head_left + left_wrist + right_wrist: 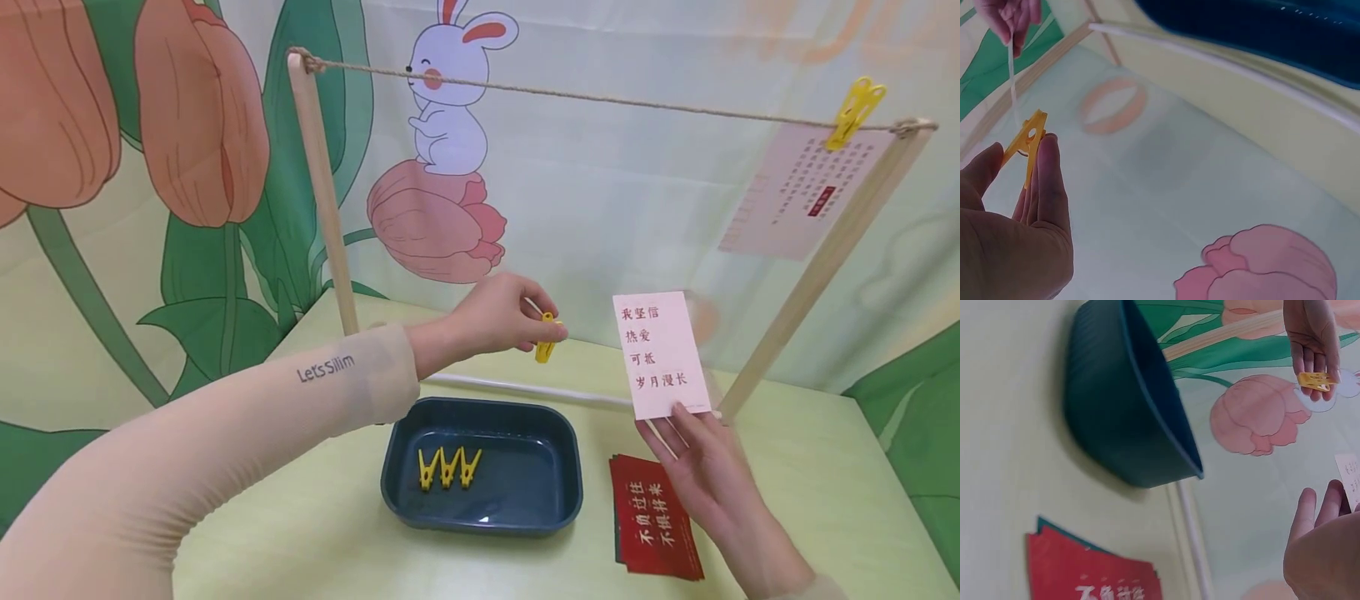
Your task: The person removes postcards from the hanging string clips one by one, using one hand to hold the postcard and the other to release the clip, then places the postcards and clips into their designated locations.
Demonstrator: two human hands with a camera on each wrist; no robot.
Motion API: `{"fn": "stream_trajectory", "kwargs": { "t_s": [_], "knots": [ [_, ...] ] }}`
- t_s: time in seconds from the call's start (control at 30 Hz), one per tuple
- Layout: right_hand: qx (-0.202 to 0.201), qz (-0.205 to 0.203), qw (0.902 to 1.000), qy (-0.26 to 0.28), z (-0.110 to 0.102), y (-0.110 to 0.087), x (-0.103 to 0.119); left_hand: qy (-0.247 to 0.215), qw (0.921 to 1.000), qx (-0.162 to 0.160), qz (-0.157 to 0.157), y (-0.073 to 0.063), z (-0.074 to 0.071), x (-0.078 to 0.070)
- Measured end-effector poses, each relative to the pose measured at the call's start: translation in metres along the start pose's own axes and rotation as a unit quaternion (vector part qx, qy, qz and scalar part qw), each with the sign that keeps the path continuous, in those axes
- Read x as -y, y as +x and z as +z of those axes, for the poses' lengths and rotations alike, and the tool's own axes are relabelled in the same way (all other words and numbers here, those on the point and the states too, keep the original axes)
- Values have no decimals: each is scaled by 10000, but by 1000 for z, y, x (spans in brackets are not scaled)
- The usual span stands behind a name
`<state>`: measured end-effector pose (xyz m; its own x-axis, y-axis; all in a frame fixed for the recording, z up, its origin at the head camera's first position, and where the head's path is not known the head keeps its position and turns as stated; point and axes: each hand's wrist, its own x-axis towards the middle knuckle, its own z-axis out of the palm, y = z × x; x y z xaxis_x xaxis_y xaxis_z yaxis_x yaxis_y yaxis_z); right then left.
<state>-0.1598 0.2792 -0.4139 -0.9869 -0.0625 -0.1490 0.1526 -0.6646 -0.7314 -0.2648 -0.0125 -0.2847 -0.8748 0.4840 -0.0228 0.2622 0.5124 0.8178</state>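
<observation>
My left hand (504, 315) pinches a yellow clothespin (547, 340) between thumb and fingers, above the back rim of a dark blue tray. In the left wrist view the same clothespin (1033, 140) sits between thumb and fingertips. On the right, my right hand (703, 467) holds a pale pink card (662, 354) with red Chinese writing by its bottom edge, upright and facing me. The right wrist view shows only a corner of that card (1349, 475). A twine line (592, 98) runs above both hands; a pink card (806, 196) hangs at its right end under another yellow clothespin (855, 112).
Three yellow clothespins (447, 469) lie in the dark blue tray (483, 528). To its right is a stack of red cards (654, 525). Wooden posts (324, 196) hold the twine at both ends, with a white bar (525, 389) low between them. Behind hangs a printed cloth (600, 192).
</observation>
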Motion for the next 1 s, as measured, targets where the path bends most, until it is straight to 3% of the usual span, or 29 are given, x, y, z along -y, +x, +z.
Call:
{"fn": "stream_trajectory", "kwargs": {
  "t_s": [0.17,0.63,1.0],
  "knots": [
    [-215,241,9994,-137,-14,-3,-4,419,9990,137,-98,-4,10,17],
    [-971,917,9876,-828,-46,-17,-21,856,9955,268,-302,-13,33,48],
    [-1393,1293,9750,-1149,-64,-30,-36,869,9947,449,-311,-29,54,83]
  ]
}}
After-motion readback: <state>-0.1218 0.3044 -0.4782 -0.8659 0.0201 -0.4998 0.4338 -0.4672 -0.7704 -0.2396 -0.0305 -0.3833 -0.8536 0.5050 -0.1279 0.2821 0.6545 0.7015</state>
